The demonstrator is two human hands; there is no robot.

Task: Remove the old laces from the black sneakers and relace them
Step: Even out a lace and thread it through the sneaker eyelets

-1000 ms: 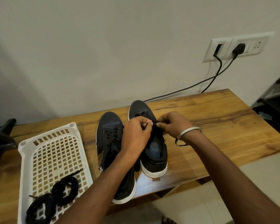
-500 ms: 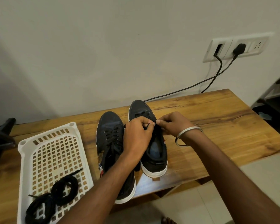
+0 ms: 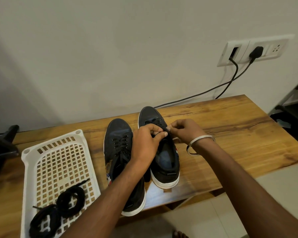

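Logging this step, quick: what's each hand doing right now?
Left hand: pinches the black lace over the right-side sneaker.
Right hand: pinches the same lace.

Plain off-white wall (image 3: 110, 48); wooden table (image 3: 230, 134); pale tiled floor (image 3: 213, 220); perhaps shelving (image 3: 296, 100) at right

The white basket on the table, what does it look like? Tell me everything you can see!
The white basket looks like plastic, a shallow rectangular tray with rounded corners and a floor of little square holes. It lies flat on the wooden table, left of the two black sneakers and apart from them. Two coiled black laces rest in its near end. Neither hand touches it.
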